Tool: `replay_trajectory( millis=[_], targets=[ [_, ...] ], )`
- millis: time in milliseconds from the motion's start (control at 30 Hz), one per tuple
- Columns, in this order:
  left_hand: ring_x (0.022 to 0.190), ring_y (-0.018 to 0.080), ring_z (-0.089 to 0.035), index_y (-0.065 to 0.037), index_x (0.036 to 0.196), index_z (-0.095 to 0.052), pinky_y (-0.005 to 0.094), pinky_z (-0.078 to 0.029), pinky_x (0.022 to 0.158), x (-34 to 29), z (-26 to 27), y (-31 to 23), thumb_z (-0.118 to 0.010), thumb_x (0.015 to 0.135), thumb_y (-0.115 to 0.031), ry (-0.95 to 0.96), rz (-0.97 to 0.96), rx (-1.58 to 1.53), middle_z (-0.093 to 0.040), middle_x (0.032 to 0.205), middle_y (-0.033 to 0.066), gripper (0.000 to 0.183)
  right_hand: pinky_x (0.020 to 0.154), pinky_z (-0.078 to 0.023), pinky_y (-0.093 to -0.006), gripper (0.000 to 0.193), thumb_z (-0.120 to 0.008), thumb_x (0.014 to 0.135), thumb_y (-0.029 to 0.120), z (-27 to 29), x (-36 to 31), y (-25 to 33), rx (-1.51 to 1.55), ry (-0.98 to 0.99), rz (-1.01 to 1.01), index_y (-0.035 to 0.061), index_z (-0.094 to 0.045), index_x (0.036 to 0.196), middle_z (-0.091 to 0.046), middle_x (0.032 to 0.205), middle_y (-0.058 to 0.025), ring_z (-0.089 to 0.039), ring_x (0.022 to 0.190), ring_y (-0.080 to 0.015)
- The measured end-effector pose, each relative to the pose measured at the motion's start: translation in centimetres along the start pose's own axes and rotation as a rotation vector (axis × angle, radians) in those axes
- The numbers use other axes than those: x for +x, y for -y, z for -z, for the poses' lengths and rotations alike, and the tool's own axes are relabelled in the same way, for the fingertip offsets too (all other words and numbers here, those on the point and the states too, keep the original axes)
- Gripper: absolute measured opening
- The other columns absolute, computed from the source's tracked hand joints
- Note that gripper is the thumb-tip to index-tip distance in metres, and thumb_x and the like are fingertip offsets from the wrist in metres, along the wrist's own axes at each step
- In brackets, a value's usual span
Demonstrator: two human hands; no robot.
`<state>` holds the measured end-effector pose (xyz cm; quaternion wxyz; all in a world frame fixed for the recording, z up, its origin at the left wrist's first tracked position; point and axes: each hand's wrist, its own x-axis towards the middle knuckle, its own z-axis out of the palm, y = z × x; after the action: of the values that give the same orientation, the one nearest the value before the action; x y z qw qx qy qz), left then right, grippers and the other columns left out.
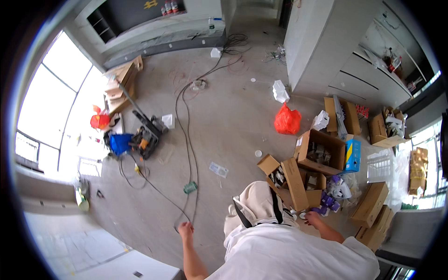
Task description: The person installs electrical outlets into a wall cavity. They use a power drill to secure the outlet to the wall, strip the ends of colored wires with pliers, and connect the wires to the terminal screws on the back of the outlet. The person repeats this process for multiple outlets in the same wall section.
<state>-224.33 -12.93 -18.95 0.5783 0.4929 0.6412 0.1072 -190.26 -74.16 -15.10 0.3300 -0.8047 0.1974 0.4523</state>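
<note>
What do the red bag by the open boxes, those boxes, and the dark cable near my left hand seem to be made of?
Red bag: probably thin plastic, slightly glossy, given its crinkles. Open boxes: most likely cardboard, matte brown, with flat panels and flaps. Dark cable: flexible, dull sheath, bending in smooth curves; rubber or plastic, I can't tell which.

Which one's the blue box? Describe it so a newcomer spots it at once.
Start at the pale cabinet at the picture's upper right. Come down to the large open brown carton; the blue box is immediately to its right. Unlike the plain brown cartons around it, it is bright blue.
</note>
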Motion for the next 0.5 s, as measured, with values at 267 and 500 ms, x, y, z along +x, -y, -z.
replay_trajectory(
  millis=[267,500],
  targets=[
    [0.059,0.0137,-0.060,-0.002,0.096,-0.067,0.0273,-0.045,0.051,17.5,-18.0,-32.7,-0.065,0.095,-0.015,0.112,-0.340,0.116,-0.064,0.072,0.0053,0.013,0.069,-0.055,-0.0444,0.024,-0.060,0.085,0.012,-3.1,17.4,7.1,0.152,-1.101,-0.091,-0.0043,-0.072,0.098,-0.073,0.087,-0.0199,-0.069,0.077,-0.0303],
    [0.058,0.0166,-0.062,-0.004,0.093,-0.071,0.0312,-0.047,0.048,22.9,-33.5,-35.1,-0.069,0.090,-0.013,0.526,0.385,0.435,-0.065,0.069,0.0042,0.010,0.065,-0.052,-0.0385,0.021,-0.063,0.088,0.014,9.9,32.2,36.9,0.941,-0.777,0.088,-0.0015,-0.070,0.100,-0.067,0.076,-0.0117,-0.064,0.068,-0.0217]
  ],
)
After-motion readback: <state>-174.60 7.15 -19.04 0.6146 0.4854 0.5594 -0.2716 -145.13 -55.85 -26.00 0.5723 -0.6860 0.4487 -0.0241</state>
